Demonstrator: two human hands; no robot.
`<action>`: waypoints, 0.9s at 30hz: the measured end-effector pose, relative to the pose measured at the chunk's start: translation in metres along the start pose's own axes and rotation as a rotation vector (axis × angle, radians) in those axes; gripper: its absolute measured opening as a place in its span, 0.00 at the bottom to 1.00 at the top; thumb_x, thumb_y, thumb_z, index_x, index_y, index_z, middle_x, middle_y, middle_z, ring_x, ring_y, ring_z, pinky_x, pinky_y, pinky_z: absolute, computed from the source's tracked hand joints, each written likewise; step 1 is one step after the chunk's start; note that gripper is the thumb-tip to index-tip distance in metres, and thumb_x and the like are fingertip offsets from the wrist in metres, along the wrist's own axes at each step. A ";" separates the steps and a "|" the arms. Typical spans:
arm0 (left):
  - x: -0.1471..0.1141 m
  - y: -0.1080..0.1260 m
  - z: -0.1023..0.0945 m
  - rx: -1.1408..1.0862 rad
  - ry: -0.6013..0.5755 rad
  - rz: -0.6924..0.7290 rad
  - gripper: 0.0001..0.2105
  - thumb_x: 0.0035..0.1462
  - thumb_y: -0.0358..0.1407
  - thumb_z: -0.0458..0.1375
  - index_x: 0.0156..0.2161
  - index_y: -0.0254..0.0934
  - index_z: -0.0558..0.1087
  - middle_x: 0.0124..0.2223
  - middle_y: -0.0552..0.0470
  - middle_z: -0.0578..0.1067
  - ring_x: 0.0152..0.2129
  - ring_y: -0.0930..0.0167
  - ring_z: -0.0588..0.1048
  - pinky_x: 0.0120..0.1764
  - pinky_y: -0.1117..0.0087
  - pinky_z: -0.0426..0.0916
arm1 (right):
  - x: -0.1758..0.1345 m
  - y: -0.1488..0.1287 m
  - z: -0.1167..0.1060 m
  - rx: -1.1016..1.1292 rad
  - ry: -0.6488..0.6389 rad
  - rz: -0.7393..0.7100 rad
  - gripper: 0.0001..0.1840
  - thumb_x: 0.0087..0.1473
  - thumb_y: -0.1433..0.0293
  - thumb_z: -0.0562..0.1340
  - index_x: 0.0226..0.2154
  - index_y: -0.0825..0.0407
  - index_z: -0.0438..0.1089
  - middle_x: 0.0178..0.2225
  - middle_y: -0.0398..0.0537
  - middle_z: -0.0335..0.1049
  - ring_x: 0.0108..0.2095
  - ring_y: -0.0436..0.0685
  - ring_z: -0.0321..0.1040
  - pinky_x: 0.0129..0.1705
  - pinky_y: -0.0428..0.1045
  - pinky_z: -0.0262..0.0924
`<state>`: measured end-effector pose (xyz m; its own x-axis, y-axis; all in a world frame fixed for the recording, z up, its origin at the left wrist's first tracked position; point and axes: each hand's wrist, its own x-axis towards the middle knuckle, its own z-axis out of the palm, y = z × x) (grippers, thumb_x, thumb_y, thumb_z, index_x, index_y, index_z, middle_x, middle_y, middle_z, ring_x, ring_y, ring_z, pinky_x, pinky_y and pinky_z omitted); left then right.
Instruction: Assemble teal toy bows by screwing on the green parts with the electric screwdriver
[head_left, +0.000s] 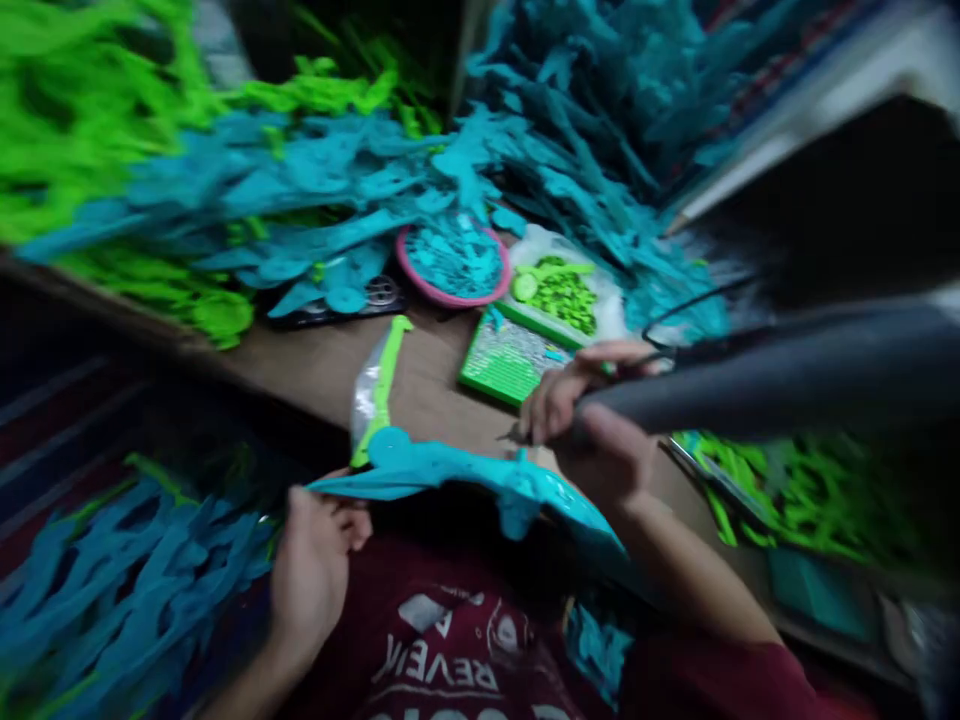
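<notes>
My left hand pinches the left end of a long turquoise plastic part, which spans in front of my shirt. Around a dark grey electric screwdriver my right hand is closed. The thin bit of the screwdriver points left, just above the turquoise part; whether it touches cannot be made out in the blur. Behind the left end of that part lies a lime-green strip with something clear and shiny beside it. A green tray of small silvery pieces, perhaps screws, sits beyond my right hand.
A pink bowl holds turquoise bits, beside small green pieces on white plastic. Turquoise parts and lime-green parts pile along the back. More turquoise parts heap at lower left, and green ones at right.
</notes>
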<state>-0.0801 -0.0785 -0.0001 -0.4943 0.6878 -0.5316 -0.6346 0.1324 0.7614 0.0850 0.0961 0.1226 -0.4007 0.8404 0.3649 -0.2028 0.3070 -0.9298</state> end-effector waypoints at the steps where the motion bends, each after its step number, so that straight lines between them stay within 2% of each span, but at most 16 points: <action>1: -0.007 -0.002 0.000 0.043 -0.004 0.009 0.28 0.49 0.63 0.61 0.35 0.38 0.70 0.26 0.57 0.72 0.18 0.75 0.66 0.20 0.75 0.63 | 0.001 -0.005 -0.023 -0.026 0.126 -0.034 0.17 0.53 0.59 0.65 0.43 0.43 0.61 0.19 0.32 0.63 0.18 0.50 0.64 0.22 0.48 0.65; 3: -0.025 -0.010 0.011 0.266 -0.056 -0.013 0.23 0.49 0.57 0.66 0.32 0.38 0.70 0.24 0.59 0.70 0.19 0.76 0.65 0.22 0.77 0.63 | -0.003 -0.007 -0.069 -0.093 0.326 -0.038 0.17 0.52 0.62 0.66 0.43 0.45 0.63 0.20 0.33 0.63 0.19 0.50 0.64 0.25 0.48 0.64; 4: -0.035 -0.016 0.022 0.396 -0.171 -0.081 0.21 0.49 0.54 0.67 0.32 0.38 0.71 0.23 0.58 0.70 0.19 0.76 0.66 0.23 0.77 0.64 | -0.009 -0.005 -0.091 -0.141 0.405 -0.012 0.17 0.52 0.62 0.66 0.42 0.46 0.63 0.20 0.32 0.62 0.19 0.50 0.65 0.26 0.48 0.65; 6: -0.055 -0.033 0.057 0.489 -0.533 -0.324 0.19 0.50 0.52 0.68 0.35 0.37 0.74 0.24 0.55 0.73 0.21 0.73 0.70 0.25 0.74 0.66 | -0.027 -0.001 -0.129 -0.220 0.506 0.050 0.18 0.51 0.59 0.66 0.42 0.48 0.63 0.22 0.34 0.64 0.21 0.50 0.66 0.29 0.49 0.66; 7: -0.064 -0.043 0.079 0.447 -0.688 -0.485 0.20 0.50 0.52 0.68 0.39 0.37 0.76 0.30 0.51 0.77 0.24 0.71 0.74 0.27 0.72 0.68 | -0.040 -0.001 -0.144 -0.263 0.525 0.083 0.20 0.51 0.58 0.66 0.42 0.49 0.64 0.25 0.36 0.67 0.24 0.50 0.68 0.32 0.49 0.67; 8: -0.071 -0.054 0.104 0.386 -0.778 -0.650 0.22 0.49 0.51 0.68 0.43 0.37 0.76 0.37 0.47 0.79 0.30 0.68 0.77 0.30 0.71 0.71 | -0.055 -0.002 -0.155 -0.321 0.534 0.115 0.21 0.50 0.58 0.67 0.43 0.49 0.64 0.29 0.39 0.69 0.28 0.51 0.70 0.35 0.50 0.67; 9: -0.076 -0.065 0.128 0.332 -0.824 -0.783 0.23 0.49 0.50 0.69 0.45 0.37 0.76 0.44 0.44 0.79 0.37 0.65 0.79 0.35 0.69 0.73 | -0.073 -0.005 -0.162 -0.407 0.542 0.147 0.22 0.50 0.57 0.67 0.44 0.50 0.64 0.34 0.42 0.71 0.32 0.52 0.71 0.38 0.50 0.67; 10: -0.079 -0.075 0.149 0.299 -0.805 -0.848 0.23 0.51 0.51 0.67 0.44 0.36 0.76 0.46 0.43 0.79 0.41 0.63 0.79 0.38 0.68 0.73 | -0.094 -0.010 -0.166 -0.523 0.547 0.183 0.24 0.50 0.57 0.68 0.45 0.50 0.64 0.38 0.45 0.72 0.36 0.53 0.71 0.40 0.50 0.67; 12: -0.080 -0.091 0.180 0.291 -0.728 -0.899 0.23 0.56 0.53 0.62 0.45 0.35 0.76 0.48 0.42 0.79 0.46 0.60 0.78 0.40 0.66 0.73 | -0.141 -0.021 -0.165 -0.793 0.532 0.296 0.23 0.52 0.58 0.68 0.46 0.50 0.65 0.40 0.48 0.72 0.37 0.54 0.70 0.39 0.50 0.65; 13: -0.080 -0.097 0.188 0.305 -0.689 -0.891 0.23 0.58 0.53 0.60 0.47 0.35 0.76 0.50 0.43 0.79 0.48 0.60 0.77 0.41 0.66 0.73 | -0.166 -0.026 -0.161 -0.904 0.480 0.384 0.20 0.53 0.58 0.68 0.44 0.51 0.67 0.36 0.47 0.71 0.34 0.54 0.69 0.36 0.49 0.64; 15: -0.080 -0.105 0.190 0.331 -0.641 -0.862 0.22 0.59 0.52 0.60 0.51 0.38 0.75 0.53 0.44 0.78 0.50 0.60 0.77 0.43 0.65 0.73 | -0.213 -0.034 -0.149 -0.938 0.328 0.541 0.11 0.59 0.60 0.64 0.37 0.51 0.68 0.29 0.44 0.69 0.30 0.53 0.67 0.32 0.48 0.61; 18: -0.086 -0.106 0.170 0.367 -0.632 -0.812 0.21 0.54 0.49 0.67 0.48 0.38 0.76 0.54 0.43 0.78 0.52 0.59 0.75 0.48 0.60 0.73 | -0.260 -0.034 -0.130 -0.745 0.252 0.576 0.10 0.63 0.62 0.59 0.36 0.51 0.70 0.29 0.45 0.71 0.31 0.53 0.69 0.34 0.48 0.62; 20: -0.092 -0.101 0.155 0.424 -0.665 -0.800 0.19 0.51 0.46 0.70 0.44 0.36 0.77 0.52 0.42 0.79 0.52 0.58 0.75 0.52 0.57 0.72 | -0.275 -0.028 -0.123 -0.548 0.373 0.615 0.14 0.62 0.59 0.60 0.32 0.52 0.69 0.27 0.45 0.71 0.28 0.52 0.69 0.32 0.48 0.63; 23: -0.096 -0.092 0.142 0.562 -0.695 -0.860 0.18 0.49 0.43 0.72 0.41 0.34 0.78 0.50 0.42 0.80 0.50 0.58 0.77 0.54 0.57 0.71 | -0.285 -0.011 -0.119 -0.154 0.635 0.792 0.20 0.60 0.53 0.60 0.26 0.51 0.63 0.18 0.39 0.67 0.19 0.50 0.65 0.22 0.45 0.60; 25: -0.097 -0.087 0.138 0.653 -0.686 -0.903 0.18 0.47 0.43 0.73 0.40 0.35 0.78 0.49 0.42 0.80 0.49 0.59 0.77 0.53 0.57 0.72 | -0.285 -0.002 -0.119 0.049 0.672 0.892 0.21 0.57 0.51 0.61 0.28 0.51 0.63 0.15 0.35 0.63 0.13 0.48 0.61 0.16 0.43 0.54; 27: -0.099 -0.085 0.136 0.716 -0.692 -0.902 0.19 0.44 0.43 0.74 0.39 0.34 0.79 0.48 0.42 0.81 0.48 0.58 0.78 0.53 0.57 0.72 | -0.279 0.004 -0.120 0.137 0.605 0.933 0.20 0.56 0.51 0.63 0.32 0.51 0.65 0.13 0.31 0.59 0.10 0.46 0.54 0.12 0.41 0.46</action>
<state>0.1030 -0.0605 0.0382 0.4631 0.3520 -0.8134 -0.0240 0.9224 0.3855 0.3036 -0.0836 0.0116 0.0456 0.8061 -0.5900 -0.1613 -0.5769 -0.8007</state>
